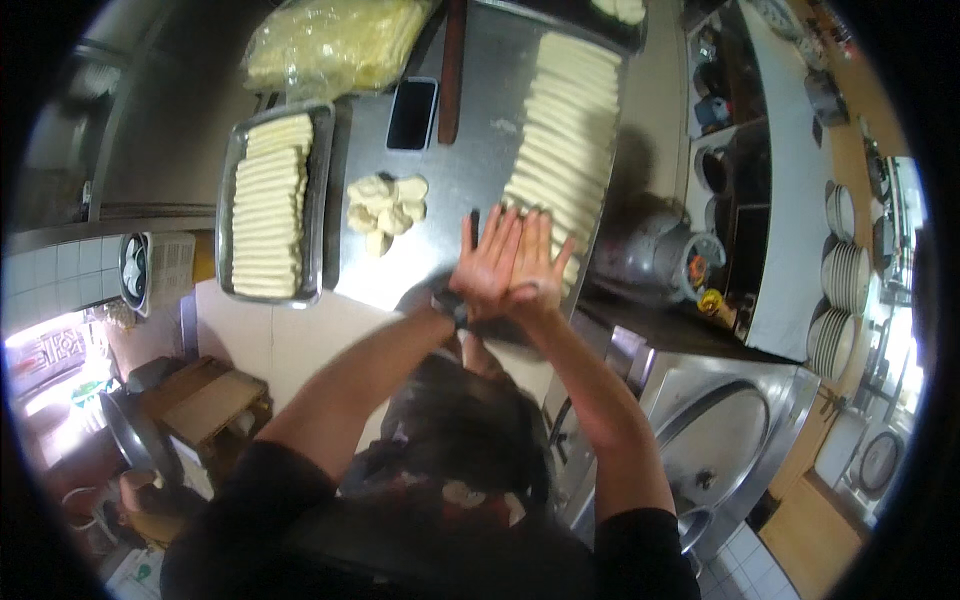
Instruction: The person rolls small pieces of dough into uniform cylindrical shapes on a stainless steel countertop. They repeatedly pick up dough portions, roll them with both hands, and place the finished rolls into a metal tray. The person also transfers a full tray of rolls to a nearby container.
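My left hand (487, 262) and my right hand (536, 262) are side by side, touching, with fingers stretched out and nothing held in them. They are over the near part of a steel worktop (480, 165). A long row of pale dough strips (566, 135) runs along the worktop's right side, and my right hand covers part of its near end. I cannot tell whether my fingers touch the dough. Left of my hands lies a small heap of dough pieces (386, 206). Further left, a metal tray (327, 202) holds stacked dough strips (268, 217).
A phone (412, 112) and a dark wooden rod (451, 71) lie on the worktop. Behind the tray is a plastic bag of yellowish dough-like stuff (337, 45). A grey gas cylinder (645, 259) stands to the right, near a steel sink (712, 442) and stacked plates (844, 277).
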### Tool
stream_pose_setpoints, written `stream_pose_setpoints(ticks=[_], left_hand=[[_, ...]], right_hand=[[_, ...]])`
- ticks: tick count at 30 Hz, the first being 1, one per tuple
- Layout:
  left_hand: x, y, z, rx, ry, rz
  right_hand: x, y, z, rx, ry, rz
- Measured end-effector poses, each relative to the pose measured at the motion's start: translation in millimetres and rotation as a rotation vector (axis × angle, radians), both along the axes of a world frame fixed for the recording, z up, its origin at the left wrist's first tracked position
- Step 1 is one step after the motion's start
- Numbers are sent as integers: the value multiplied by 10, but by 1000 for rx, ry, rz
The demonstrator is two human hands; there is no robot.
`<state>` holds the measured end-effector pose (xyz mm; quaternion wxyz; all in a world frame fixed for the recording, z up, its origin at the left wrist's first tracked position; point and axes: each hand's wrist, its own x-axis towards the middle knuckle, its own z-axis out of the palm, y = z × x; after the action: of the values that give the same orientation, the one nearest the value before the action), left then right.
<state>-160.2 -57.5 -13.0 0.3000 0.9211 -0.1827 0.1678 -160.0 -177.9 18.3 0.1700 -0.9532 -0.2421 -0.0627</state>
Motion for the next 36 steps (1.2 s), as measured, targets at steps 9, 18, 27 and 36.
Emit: stream_pose_setpoints(ticks=[9,18,27,36], left_hand=[[-875,6,68,464,205,80],[-1180,538,203,490,458,-286],[617,548,907,-93,490,95],[529,441,58,-364,832,310]], right_hand=[[-810,-175,-300,-201,-135,-127],[-1448,-319,-483,-61,-28,-63],[53,-943,534,13,126,-635],[-267,-931,-867,618,450,-914]])
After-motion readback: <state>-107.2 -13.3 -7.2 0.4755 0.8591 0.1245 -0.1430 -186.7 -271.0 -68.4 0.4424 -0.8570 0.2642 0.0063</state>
